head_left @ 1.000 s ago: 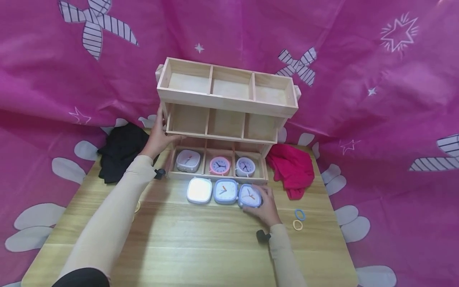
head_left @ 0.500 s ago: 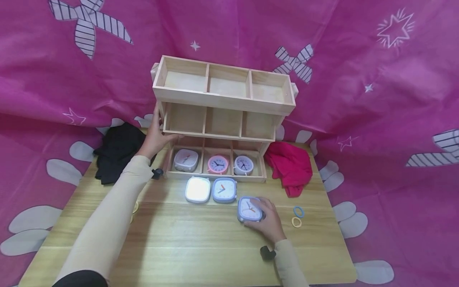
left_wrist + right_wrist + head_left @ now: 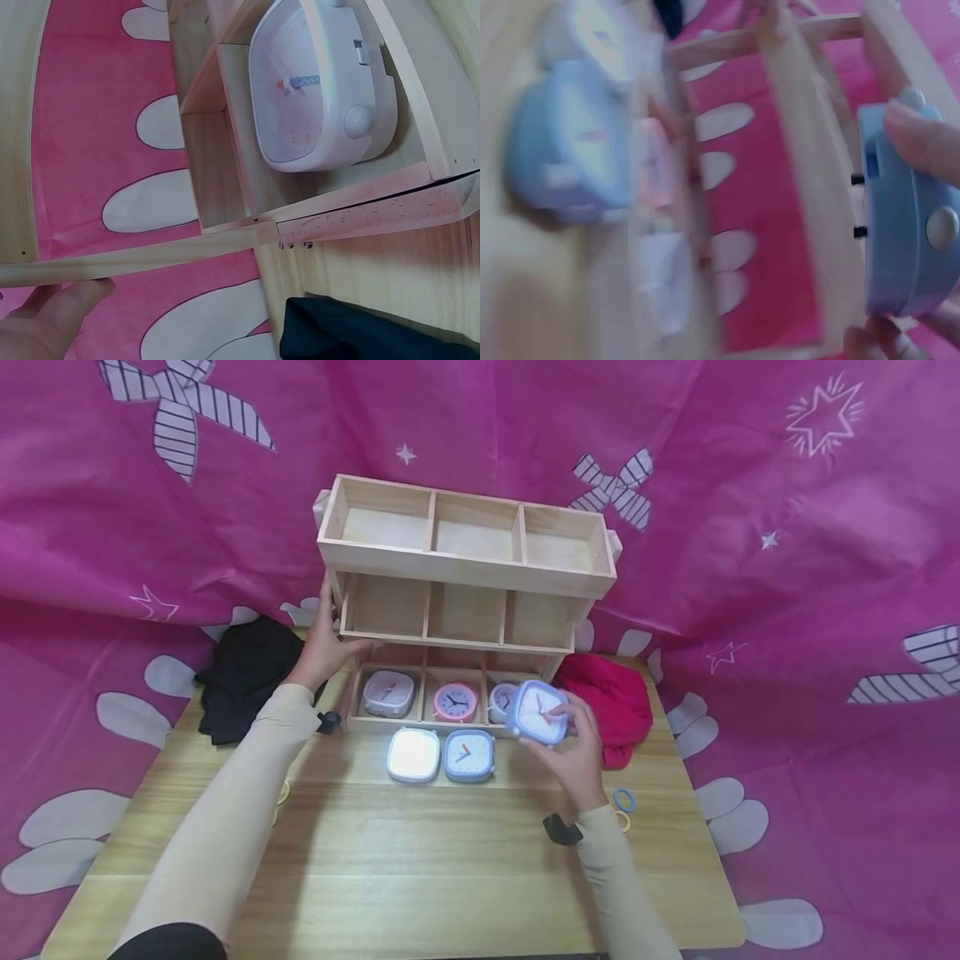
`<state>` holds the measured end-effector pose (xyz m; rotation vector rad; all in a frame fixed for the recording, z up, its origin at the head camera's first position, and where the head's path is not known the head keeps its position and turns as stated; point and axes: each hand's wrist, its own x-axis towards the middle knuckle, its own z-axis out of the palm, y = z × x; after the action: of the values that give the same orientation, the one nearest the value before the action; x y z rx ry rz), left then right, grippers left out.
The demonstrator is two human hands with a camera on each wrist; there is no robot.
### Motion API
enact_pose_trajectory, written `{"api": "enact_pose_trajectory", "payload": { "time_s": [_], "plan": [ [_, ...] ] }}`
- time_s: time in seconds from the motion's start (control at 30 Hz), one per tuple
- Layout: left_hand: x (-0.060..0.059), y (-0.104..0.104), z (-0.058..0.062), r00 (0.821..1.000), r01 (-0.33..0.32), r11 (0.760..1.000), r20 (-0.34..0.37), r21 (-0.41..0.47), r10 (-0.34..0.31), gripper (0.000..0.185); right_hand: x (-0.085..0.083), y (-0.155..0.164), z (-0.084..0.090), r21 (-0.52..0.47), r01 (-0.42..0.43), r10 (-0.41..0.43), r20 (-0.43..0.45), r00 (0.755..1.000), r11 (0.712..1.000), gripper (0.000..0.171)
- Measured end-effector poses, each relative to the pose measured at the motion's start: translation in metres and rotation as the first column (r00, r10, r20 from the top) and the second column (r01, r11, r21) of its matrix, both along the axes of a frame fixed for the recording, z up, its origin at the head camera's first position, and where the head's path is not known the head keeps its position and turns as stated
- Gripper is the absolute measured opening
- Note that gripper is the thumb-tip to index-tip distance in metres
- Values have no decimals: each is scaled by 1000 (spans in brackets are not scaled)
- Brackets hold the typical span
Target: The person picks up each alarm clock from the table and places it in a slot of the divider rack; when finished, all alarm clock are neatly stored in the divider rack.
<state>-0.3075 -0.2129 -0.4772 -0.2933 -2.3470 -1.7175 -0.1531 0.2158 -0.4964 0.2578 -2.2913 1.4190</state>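
Observation:
A three-tier wooden shelf [image 3: 465, 568] stands at the back of the wooden table [image 3: 390, 868]. My left hand [image 3: 324, 647] holds its left side at the middle tier. My right hand [image 3: 573, 752] grips a blue square clock [image 3: 537, 712], lifted in front of the bottom tier's right compartment; in the right wrist view its blue back [image 3: 900, 225] fills the right side. The bottom tier holds a white clock [image 3: 388, 693], a pink clock [image 3: 454, 702] and a partly hidden white clock [image 3: 499, 700]. On the table lie a white square clock [image 3: 413, 755] and a blue clock [image 3: 469, 755].
A black cloth [image 3: 247, 672] lies left of the shelf and a red cloth [image 3: 611, 697] right of it. A blue ring [image 3: 624, 799] and a yellow ring [image 3: 622, 817] lie by my right wrist. Pink patterned fabric [image 3: 750, 568] surrounds the table.
My right hand slid the blue clock out of the row toward me, then lifted it up to the front of the bottom right compartment. The left hand stayed on the shelf.

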Motion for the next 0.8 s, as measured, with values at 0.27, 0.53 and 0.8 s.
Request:
{"api": "enact_pose_trajectory", "payload": {
  "time_s": [0.27,0.53,0.8],
  "plan": [
    [0,-1,2,1000,-6,1000,14,-19,6,142,-77,-19,52,32,140,-135,-121,983,990,58],
    [0,-3,0,1000,-9,1000,21,-20,9,141,-129,-32,61,147,292,-269,-154,951,945,58],
    [4,0,3,1000,-7,1000,20,-29,8,141,-154,-43,57,261,373,-350,-130,928,891,52]
  ]
}}
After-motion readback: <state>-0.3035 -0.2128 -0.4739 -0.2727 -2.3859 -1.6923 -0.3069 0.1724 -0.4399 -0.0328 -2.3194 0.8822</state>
